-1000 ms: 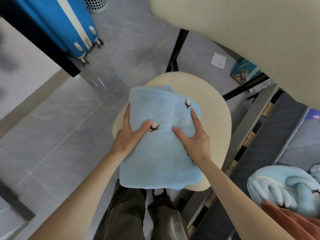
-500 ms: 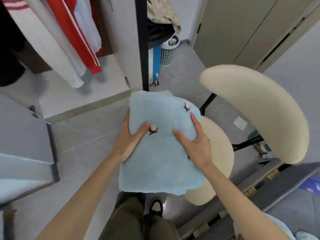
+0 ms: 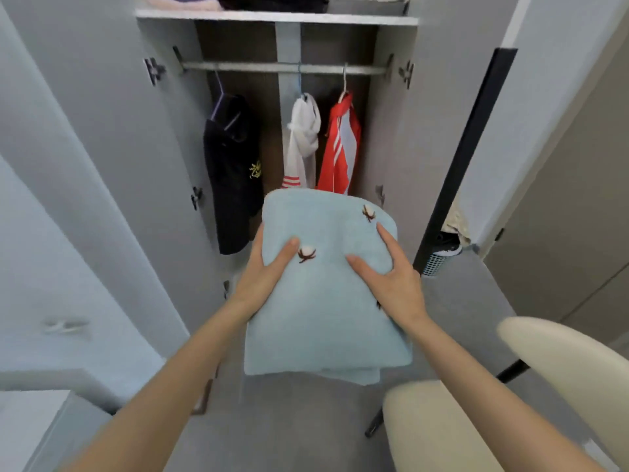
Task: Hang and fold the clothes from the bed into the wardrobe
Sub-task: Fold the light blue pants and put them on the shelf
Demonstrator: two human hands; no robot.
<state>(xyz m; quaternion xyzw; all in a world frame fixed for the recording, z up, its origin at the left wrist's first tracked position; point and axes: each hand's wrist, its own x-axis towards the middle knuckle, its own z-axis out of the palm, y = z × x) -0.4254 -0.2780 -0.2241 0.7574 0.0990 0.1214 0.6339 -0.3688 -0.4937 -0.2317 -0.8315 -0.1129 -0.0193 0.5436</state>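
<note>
A folded light-blue fleece garment (image 3: 323, 301) with small cotton-flower prints is held up in front of me. My left hand (image 3: 262, 270) grips its left edge, thumb on top and fingers underneath. My right hand (image 3: 391, 281) grips the right side the same way, thumb and index finger lying on top. Straight ahead stands the open wardrobe (image 3: 279, 68), with a black garment (image 3: 235, 172), a white one (image 3: 303, 137) and a red-and-white jacket (image 3: 340, 148) hanging from its rail. Folded clothes lie on the shelf (image 3: 272, 15) above the rail.
Both wardrobe doors stand open, the left door (image 3: 85, 165) close to my left arm. A cream chair (image 3: 510, 386) with black legs stands at the lower right. A black post (image 3: 466, 148) and a perforated basket (image 3: 435, 264) are to the wardrobe's right.
I lifted the folded blue garment off the chair seat and turned from the chair and bed to face the open wardrobe. Both hands keep the same hold.
</note>
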